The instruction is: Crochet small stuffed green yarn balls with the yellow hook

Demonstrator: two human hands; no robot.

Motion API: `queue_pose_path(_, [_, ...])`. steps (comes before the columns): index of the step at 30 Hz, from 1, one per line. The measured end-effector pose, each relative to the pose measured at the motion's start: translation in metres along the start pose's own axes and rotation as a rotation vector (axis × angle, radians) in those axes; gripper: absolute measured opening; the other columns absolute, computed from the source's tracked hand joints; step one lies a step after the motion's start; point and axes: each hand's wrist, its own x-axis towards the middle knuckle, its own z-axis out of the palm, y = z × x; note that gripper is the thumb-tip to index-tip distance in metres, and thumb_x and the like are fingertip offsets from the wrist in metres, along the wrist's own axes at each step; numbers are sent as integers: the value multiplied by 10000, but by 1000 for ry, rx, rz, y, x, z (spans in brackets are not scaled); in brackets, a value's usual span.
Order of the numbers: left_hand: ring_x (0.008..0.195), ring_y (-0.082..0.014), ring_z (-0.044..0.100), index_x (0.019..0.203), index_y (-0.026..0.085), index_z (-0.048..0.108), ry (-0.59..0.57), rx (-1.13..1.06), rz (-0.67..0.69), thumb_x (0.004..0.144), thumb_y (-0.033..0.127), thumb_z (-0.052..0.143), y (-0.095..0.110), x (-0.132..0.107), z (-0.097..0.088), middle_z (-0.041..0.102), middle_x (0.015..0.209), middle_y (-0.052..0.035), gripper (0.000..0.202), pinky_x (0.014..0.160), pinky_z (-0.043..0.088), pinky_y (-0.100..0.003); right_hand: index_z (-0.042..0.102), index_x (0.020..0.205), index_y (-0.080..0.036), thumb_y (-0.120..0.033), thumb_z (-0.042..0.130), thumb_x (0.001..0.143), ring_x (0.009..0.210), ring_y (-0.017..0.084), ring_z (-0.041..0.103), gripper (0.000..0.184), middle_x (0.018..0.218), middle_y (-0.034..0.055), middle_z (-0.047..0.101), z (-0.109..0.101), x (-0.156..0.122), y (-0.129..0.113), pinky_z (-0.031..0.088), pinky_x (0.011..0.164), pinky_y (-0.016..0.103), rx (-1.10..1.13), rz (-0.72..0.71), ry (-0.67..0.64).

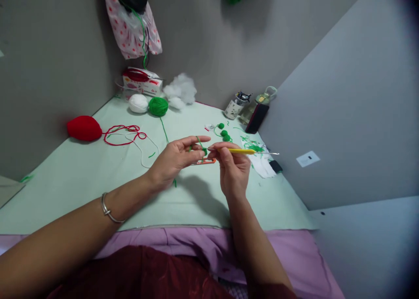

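My left hand point(178, 157) pinches a tiny green crochet piece point(204, 151) between thumb and fingers, with green yarn looped over its outstretched index finger. That yarn strand point(163, 131) trails back over the table to a green yarn ball point(158, 106). My right hand point(233, 168) is closed around a yellow-handled crochet hook point(244, 151), whose metal tip points at the green piece. Both hands hover above the pale green table point(81, 176). Just under the hands lies a small orange tool point(206, 161).
A red yarn ball point(84, 128) with a loose red strand lies at the left. A white yarn ball point(138, 103), white stuffing point(181, 91) and a box point(142, 81) sit at the back. Small green crocheted balls point(224, 133), yarn scraps point(252, 145), a jar point(235, 106) and a dark phone point(257, 118) are at the right.
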Motion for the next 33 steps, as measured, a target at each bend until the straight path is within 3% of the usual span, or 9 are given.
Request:
queue_pose_path(3, [876,-144,617,1164,216,786,-45,3,13,804,224,806,-5,0,0,696,933,-7,360,859,472,-290,786,965,-275,-322,684,955,769,147,695,113,921,12,744,1,0,2,587,711,310,-52,-54,-28])
queue_pose_path(8, [733,-102,579,1197,215,775,2,-20,-42,788,223,835,0,1,-1,686,845,12,413,717,447,-239,803,961,-302,-287,696,946,757,135,672,109,915,2,731,2,-1,0,568,701,301,-42,-123,-29])
queue_pose_path(11, [735,-103,602,1263,193,737,-39,-103,-131,779,191,845,6,1,-3,678,785,26,496,767,469,-244,795,947,-284,-320,694,942,732,130,674,107,916,5,729,1,0,-2,585,695,297,67,-23,-16])
queue_pose_path(15, [833,-140,659,1269,174,736,-142,-156,-199,812,186,814,7,3,-7,707,821,-8,464,891,487,-293,771,865,-230,-373,727,904,656,110,664,155,824,3,717,-4,6,-4,583,635,257,211,131,28])
queue_pose_path(18, [855,-143,663,1186,187,775,-167,-170,-172,806,175,804,6,3,-8,712,845,-13,382,910,489,-298,752,815,-208,-389,761,866,603,85,624,188,771,-4,693,-7,11,-4,548,585,219,277,202,24])
queue_pose_path(22, [812,-119,649,1140,218,786,-120,-107,-55,775,177,831,4,1,-3,695,863,17,371,861,498,-274,753,870,-215,-413,768,852,589,93,607,199,726,-11,684,-5,11,-3,541,571,224,300,235,-46])
queue_pose_path(29, [816,-134,648,1190,194,760,-45,-51,28,762,155,832,4,-5,8,643,811,37,435,885,515,-310,783,977,-254,-373,716,918,723,130,677,149,906,21,757,-1,0,-3,581,696,290,122,90,-39])
queue_pose_path(33, [753,-130,606,1179,193,771,-13,-3,21,794,222,829,12,-9,14,636,772,29,391,761,482,-275,789,986,-268,-341,704,937,752,135,687,122,943,16,731,-2,-1,-11,583,707,300,75,31,-65])
